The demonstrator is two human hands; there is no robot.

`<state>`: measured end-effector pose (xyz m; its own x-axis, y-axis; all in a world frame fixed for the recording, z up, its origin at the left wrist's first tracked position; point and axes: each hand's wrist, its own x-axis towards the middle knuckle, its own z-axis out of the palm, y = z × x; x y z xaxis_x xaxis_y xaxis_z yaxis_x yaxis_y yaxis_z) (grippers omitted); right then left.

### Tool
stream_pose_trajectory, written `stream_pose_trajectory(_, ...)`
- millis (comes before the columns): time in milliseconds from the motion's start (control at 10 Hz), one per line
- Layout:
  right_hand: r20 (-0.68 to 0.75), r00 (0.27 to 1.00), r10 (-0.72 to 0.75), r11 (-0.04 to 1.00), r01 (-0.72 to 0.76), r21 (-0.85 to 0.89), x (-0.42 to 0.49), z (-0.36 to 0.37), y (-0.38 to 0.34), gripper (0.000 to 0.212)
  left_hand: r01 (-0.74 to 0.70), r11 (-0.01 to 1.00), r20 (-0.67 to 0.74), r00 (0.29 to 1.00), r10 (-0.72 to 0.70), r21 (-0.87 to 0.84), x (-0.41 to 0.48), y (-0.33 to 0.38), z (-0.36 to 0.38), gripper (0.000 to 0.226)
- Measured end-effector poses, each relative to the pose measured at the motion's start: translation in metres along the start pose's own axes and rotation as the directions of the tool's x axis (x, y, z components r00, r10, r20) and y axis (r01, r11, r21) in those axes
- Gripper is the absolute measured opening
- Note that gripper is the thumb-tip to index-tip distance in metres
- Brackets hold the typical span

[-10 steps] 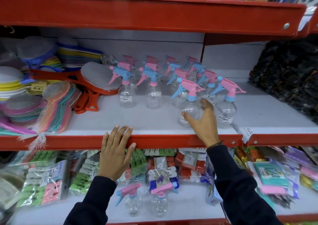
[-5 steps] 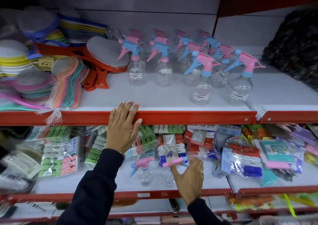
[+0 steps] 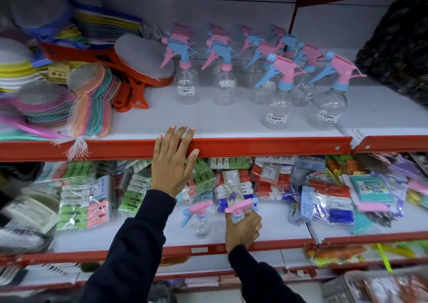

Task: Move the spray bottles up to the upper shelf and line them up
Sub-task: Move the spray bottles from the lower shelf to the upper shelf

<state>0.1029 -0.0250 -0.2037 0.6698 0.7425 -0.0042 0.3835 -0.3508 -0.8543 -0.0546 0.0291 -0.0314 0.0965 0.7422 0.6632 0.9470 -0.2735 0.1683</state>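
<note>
The right hand [image 3: 243, 229], which a second ago was up on the upper shelf [image 3: 231, 122] setting a bottle among the others, has dropped to the lower shelf [image 3: 273, 224] and now wraps its fingers [image 3: 251, 214] around the neck of a clear plastic spray bottle with a pink trigger head [image 3: 240, 206]. Half a second ago those fingers were only reaching, spread toward it; now they are curled around the bottle below the head, so the next pickup looks begun, though the bottle is not yet lifted. The left hand [image 3: 172, 163] has stayed put, flat against the red metal shelf lip [image 3: 266, 146], fingers spread and fingertips hooked over the edge as a brace.

Just left of the gripped bottle stands a second clear round-bodied bottle with a pink and blue sprayer [image 3: 199, 219], upright and untouched. By my reading these two are what remains below.

Up top, the row of transparent bottles with pink and blue trigger heads [image 3: 275, 99] stands in loose ranks, the front two offset forward, so lining up is unfinished. The bottles are smooth, glossy, bulbous plastic with white price stickers; they look light and easy to tip. Crinkly bagged clothes pegs [image 3: 266, 182] crowd close behind the grasped bottle.
</note>
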Motion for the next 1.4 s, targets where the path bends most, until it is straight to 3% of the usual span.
stream_pose_trajectory(200, 0.029, 0.998, -0.055, 0.996, 0.053, 0.066, 0.013, -0.005, 0.01, 0.036, -0.002, 1.0, -0.006, 1.0, 0.002, -0.003, 0.0, 0.0, 0.0, 0.048)
stream_pose_trajectory(300, 0.07, 0.989, -0.13, 0.975, 0.114, 0.193, 0.015, -0.021, 0.013, 0.035, -0.007, 1.0, 0.002, 1.0, 0.007, -0.005, 0.0, 0.0, -0.001, 0.048)
stream_pose_trajectory(500, 0.115, 0.938, -0.327, 0.872, 0.253, 0.419, 0.01, -0.081, -0.015, 0.037, -0.018, 1.0, 0.014, 1.0, 0.018, -0.003, 0.0, -0.003, -0.001, 0.048)
stream_pose_trajectory(700, 0.108, 0.819, -0.564, 0.689, 0.394, 0.608, 0.012, -0.14, -0.073, 0.034, -0.003, 1.0, 0.052, 0.999, 0.002, 0.011, 0.0, -0.003, -0.002, 0.048)
stream_pose_trajectory(800, 0.048, 0.754, -0.655, 0.617, 0.498, 0.609, 0.019, -0.163, -0.125, 0.026, 0.006, 0.999, 0.061, 0.998, -0.008, 0.034, 0.001, -0.006, -0.003, 0.048)
stream_pose_trajectory(1000, -0.074, 0.731, -0.678, 0.563, 0.582, 0.588, 0.054, -0.178, -0.226, 0.025, 0.016, 0.999, 0.08, 0.997, -0.02, 0.039, 0.001, -0.017, -0.009, 0.048)
stream_pose_trajectory(1200, -0.062, 0.754, -0.654, 0.618, 0.58, 0.531, 0.086, -0.135, -0.279, 0.023, 0.016, 1.0, 0.109, 0.994, -0.018, 0.023, 0.001, -0.019, -0.01, 0.048)
stream_pose_trajectory(1400, -0.05, 0.75, -0.659, 0.655, 0.606, 0.451, 0.102, -0.087, -0.283, 0.027, 0.011, 1.0, 0.113, 0.994, -0.01, -0.011, 0.0, -0.02, -0.011, 0.048)
